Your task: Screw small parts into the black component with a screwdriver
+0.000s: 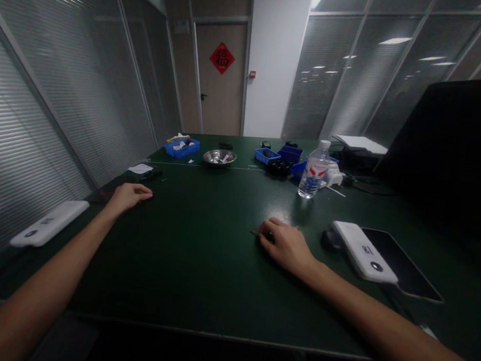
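Note:
My left hand (128, 198) hovers over or rests on the left side of the dark green table (198, 245), its thumb and fingertips pinched together. Whatever may be between those fingertips is too small to make out. Small dark items (151, 175) and a white paper (140, 168) lie just beyond it. On the right, my right hand (285, 245) is closed and low at the tabletop. A thin, dark, rod-like thing (254, 232) sticks out leftward from its fingers; the rest of it is hidden in the grip.
A water bottle (314, 170) stands beyond my right hand. White power banks (362, 251) (51, 222) lie at both sides, with a phone (400, 262) at right. Farther back are a metal bowl (218, 163), blue trays (182, 149) and a black monitor (456, 153).

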